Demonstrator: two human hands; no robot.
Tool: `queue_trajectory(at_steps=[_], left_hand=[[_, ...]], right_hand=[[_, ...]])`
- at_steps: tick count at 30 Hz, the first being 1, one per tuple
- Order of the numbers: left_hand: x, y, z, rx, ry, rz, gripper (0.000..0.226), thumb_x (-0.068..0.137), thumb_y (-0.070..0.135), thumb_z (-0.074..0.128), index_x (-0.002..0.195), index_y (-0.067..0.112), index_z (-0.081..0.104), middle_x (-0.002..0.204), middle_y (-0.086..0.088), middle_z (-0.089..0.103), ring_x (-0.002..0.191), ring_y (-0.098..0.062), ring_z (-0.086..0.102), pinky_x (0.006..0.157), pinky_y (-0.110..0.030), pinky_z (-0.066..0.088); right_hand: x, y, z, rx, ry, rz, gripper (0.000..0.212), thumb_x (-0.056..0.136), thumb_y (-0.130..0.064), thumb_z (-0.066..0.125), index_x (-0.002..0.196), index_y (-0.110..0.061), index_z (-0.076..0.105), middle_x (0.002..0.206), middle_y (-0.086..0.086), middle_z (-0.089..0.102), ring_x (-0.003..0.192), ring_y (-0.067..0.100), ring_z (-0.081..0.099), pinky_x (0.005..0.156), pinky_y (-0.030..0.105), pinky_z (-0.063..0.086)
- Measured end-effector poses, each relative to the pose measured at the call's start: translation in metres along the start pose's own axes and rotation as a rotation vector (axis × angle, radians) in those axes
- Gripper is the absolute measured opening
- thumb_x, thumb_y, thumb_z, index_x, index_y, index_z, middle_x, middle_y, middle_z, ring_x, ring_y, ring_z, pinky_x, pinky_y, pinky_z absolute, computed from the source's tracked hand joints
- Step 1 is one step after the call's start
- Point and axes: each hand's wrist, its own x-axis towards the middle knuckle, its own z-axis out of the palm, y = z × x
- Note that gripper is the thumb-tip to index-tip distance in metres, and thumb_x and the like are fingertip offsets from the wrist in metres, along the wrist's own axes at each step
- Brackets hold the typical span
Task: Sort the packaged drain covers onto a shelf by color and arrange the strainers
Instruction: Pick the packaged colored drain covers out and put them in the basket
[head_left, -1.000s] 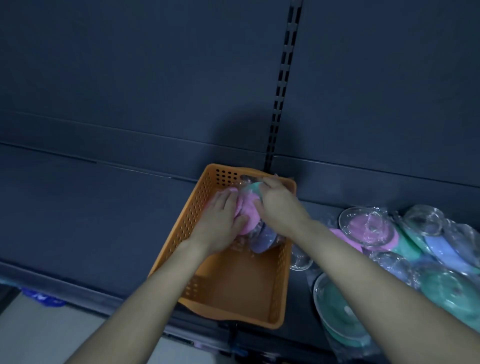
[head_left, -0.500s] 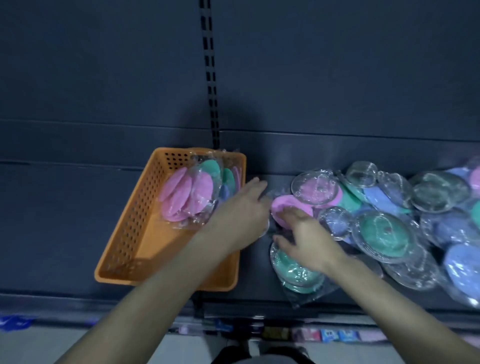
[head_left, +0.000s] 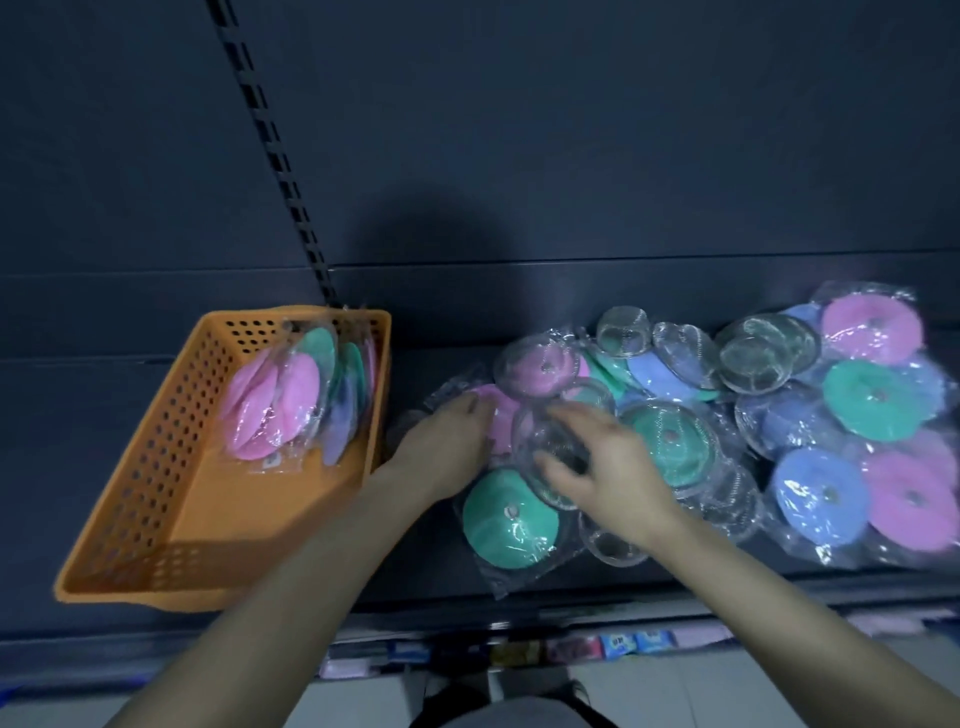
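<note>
Right of the orange basket (head_left: 130, 499), the left hand (head_left: 447, 447) rests on a pink packet (head_left: 498, 410), grip hidden. The right hand (head_left: 608, 467), fingers spread, covers a clear strainer (head_left: 550, 447).

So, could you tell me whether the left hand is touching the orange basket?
Apart. The head view shows the left hand on a pink packaged cover in the pile, with a strip of dark shelf visible between it and the orange basket.

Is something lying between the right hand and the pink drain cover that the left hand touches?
Yes. A clear packaged strainer lies on top of the pink drain cover, under the right hand. The left hand touches the cover's left edge directly.
</note>
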Motion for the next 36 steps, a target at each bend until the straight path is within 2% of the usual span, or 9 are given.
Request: queue_trajectory(at_steps=[4, 11, 16, 20, 22, 25, 28, 33, 36], left_hand=[[0.012, 0.007, 0.006, -0.006, -0.042, 0.003, 0.052, 0.087, 0.027, 0.056, 0.132, 0.007, 0.039, 0.136, -0.015, 0.042, 0.119, -0.034, 0.049, 0.086, -0.040, 0.045], [0.018, 0.012, 0.011, 0.200, -0.004, 0.026, 0.046, 0.088, 0.017, 0.052, 0.132, 0.005, 0.043, 0.125, -0.021, 0.051, 0.113, -0.037, 0.050, 0.089, -0.041, 0.045], [0.018, 0.007, 0.004, 0.047, 0.128, -0.060, 0.028, 0.090, 0.009, 0.050, 0.117, 0.006, 0.055, 0.111, -0.016, 0.059, 0.100, -0.030, 0.058, 0.077, -0.034, 0.044], [0.015, 0.010, 0.009, 0.076, 0.102, -0.031, 0.036, 0.089, 0.023, 0.058, 0.116, -0.001, 0.056, 0.119, -0.024, 0.053, 0.110, -0.040, 0.050, 0.094, -0.044, 0.043], [0.017, 0.014, 0.008, 0.065, -0.020, -0.106, 0.062, 0.087, 0.047, 0.057, 0.127, 0.001, 0.046, 0.129, -0.022, 0.047, 0.118, -0.037, 0.045, 0.099, -0.043, 0.039], [0.020, 0.023, -0.001, 0.000, -0.210, -0.184, 0.089, 0.078, 0.058, 0.063, 0.142, 0.009, 0.027, 0.142, -0.019, 0.034, 0.127, -0.035, 0.037, 0.103, -0.039, 0.037], [0.018, 0.028, -0.008, 0.029, -0.177, -0.220, 0.080, 0.080, 0.053, 0.064, 0.139, 0.010, 0.032, 0.138, -0.017, 0.039, 0.124, -0.037, 0.038, 0.099, -0.037, 0.034], [0.016, 0.029, -0.002, 0.048, -0.113, -0.289, 0.065, 0.086, 0.052, 0.057, 0.131, 0.008, 0.041, 0.128, -0.017, 0.045, 0.117, -0.036, 0.042, 0.097, -0.040, 0.037], [0.016, 0.033, -0.005, 0.043, -0.060, -0.273, 0.061, 0.085, 0.050, 0.059, 0.124, 0.005, 0.044, 0.128, -0.018, 0.044, 0.121, -0.035, 0.040, 0.100, -0.039, 0.035]], right_hand=[[0.006, 0.020, -0.023, -0.053, 0.142, 0.100, 0.043, 0.078, -0.013, 0.072, 0.118, -0.003, 0.062, 0.119, 0.013, 0.063, 0.106, 0.019, 0.058, 0.092, 0.006, 0.027], [0.018, 0.055, -0.036, -0.273, 0.094, 0.114, 0.045, 0.079, -0.016, 0.069, 0.121, -0.002, 0.059, 0.126, 0.018, 0.057, 0.116, 0.035, 0.052, 0.100, 0.037, 0.039], [0.022, 0.063, -0.034, -0.496, 0.051, 0.055, 0.026, 0.085, -0.015, 0.056, 0.107, -0.004, 0.062, 0.123, 0.019, 0.056, 0.121, 0.040, 0.046, 0.106, 0.045, 0.035], [0.005, 0.036, -0.029, -0.390, 0.095, -0.125, 0.015, 0.084, -0.015, 0.056, 0.098, -0.010, 0.061, 0.117, 0.008, 0.056, 0.110, 0.027, 0.052, 0.094, 0.041, 0.047], [-0.015, 0.033, -0.014, -0.369, -0.042, -0.286, 0.023, 0.081, -0.025, 0.058, 0.100, -0.011, 0.062, 0.117, 0.010, 0.059, 0.108, 0.029, 0.058, 0.081, 0.036, 0.054], [-0.035, 0.057, 0.004, -0.488, -0.281, -0.352, 0.043, 0.076, -0.039, 0.064, 0.109, -0.012, 0.064, 0.119, 0.011, 0.061, 0.114, 0.029, 0.059, 0.092, 0.037, 0.052], [-0.039, 0.078, 0.004, -0.597, -0.242, -0.332, 0.039, 0.066, -0.032, 0.078, 0.098, -0.010, 0.069, 0.106, 0.009, 0.067, 0.110, 0.030, 0.062, 0.098, 0.042, 0.046], [-0.041, 0.091, 0.004, -0.671, -0.033, -0.381, 0.012, 0.076, -0.004, 0.063, 0.086, -0.002, 0.071, 0.101, 0.013, 0.069, 0.104, 0.033, 0.064, 0.101, 0.046, 0.039], [-0.039, 0.091, 0.004, -0.677, -0.052, -0.185, 0.040, 0.056, -0.002, 0.083, 0.092, 0.003, 0.069, 0.106, 0.020, 0.067, 0.104, 0.037, 0.064, 0.092, 0.045, 0.050]])
